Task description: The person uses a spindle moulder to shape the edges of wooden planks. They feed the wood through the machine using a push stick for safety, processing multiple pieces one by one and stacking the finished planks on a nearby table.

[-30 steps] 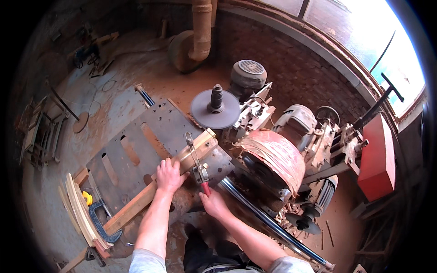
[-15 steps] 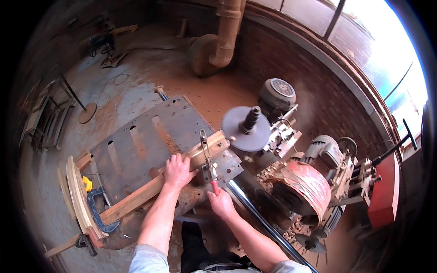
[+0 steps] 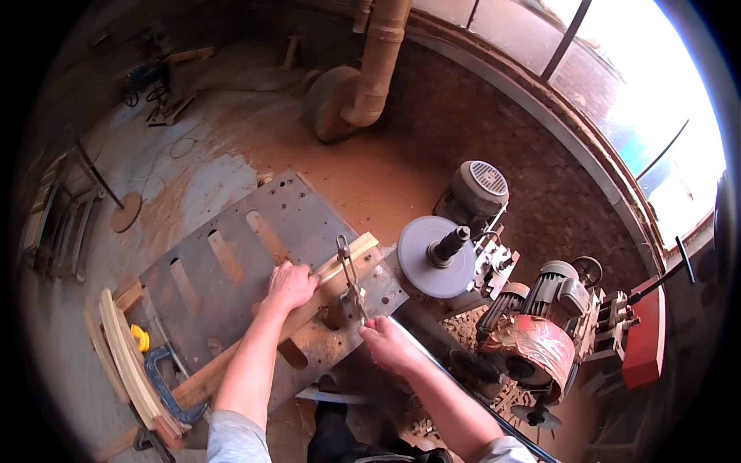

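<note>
My left hand (image 3: 290, 287) is closed over a pale wooden piece (image 3: 359, 247) lying along a long wooden bar (image 3: 204, 378) on a slotted metal table (image 3: 247, 270). A metal hold-down clamp (image 3: 349, 268) crosses the wooden piece near its right end. My right hand (image 3: 390, 344) is closed round the clamp's handle, and only a little red of that handle shows. Just right of the wood's end stands a grey round disc (image 3: 417, 251) on a threaded spindle, with a gap between them.
Curved wooden strips (image 3: 123, 347) lie at the table's left, beside a blue C-clamp (image 3: 158, 370) and a yellow object (image 3: 139, 337). At right are a motor (image 3: 482, 185), a red-wrapped drum (image 3: 532, 339) and a red panel (image 3: 647, 336). A duct pipe (image 3: 378, 77) rises behind.
The table with the wood has shifted left from the disc, widening the gap at the wood's end. Both hands stay at the wood and clamp. The whole view has shifted a little.
</note>
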The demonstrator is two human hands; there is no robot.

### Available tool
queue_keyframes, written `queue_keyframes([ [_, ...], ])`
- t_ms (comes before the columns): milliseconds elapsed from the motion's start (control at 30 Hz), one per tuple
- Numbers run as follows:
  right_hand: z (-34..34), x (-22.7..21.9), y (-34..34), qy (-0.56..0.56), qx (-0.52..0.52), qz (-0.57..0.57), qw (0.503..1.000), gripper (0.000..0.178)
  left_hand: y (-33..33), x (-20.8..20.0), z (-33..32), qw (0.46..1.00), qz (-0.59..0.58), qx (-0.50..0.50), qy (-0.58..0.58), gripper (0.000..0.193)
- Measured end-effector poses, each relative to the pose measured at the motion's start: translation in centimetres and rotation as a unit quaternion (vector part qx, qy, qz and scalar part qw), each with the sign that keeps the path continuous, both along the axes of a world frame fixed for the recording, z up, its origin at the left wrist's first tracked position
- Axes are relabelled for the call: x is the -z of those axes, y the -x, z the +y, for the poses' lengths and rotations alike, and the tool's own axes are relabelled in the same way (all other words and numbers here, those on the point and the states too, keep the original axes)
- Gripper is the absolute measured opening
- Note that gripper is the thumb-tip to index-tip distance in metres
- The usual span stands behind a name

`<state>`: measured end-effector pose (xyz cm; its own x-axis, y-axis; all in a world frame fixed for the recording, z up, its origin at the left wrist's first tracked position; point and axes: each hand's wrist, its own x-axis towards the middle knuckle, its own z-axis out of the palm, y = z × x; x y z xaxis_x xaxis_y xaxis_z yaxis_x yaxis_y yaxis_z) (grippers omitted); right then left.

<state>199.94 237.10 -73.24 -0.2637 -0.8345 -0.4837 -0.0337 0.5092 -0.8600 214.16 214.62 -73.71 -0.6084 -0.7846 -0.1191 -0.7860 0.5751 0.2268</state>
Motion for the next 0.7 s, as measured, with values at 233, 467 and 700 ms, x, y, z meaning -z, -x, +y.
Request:
queue_keyframes([
  [233, -0.4, -2.7, 0.2, -0.014, 0.018, -0.13, 0.991, 0.021, 0.8, 3.6, -4.2, 0.983, 0.073, 0.003, -0.169, 0.046],
  [467, 0.1, 0.1, -0.1, 0.051, 0.013, -0.138, 0.989, 0.027, -3.8, 3.3, -5.3, 0.94, 0.324, -0.072, -0.075, 0.03],
  [700, 2.9, 2.3, 0.6, 0.07, 0.043, -0.134, 0.988, 0.027, -12.9, -1.8, 8.7, 0.867, 0.473, -0.072, -0.137, 0.029],
])
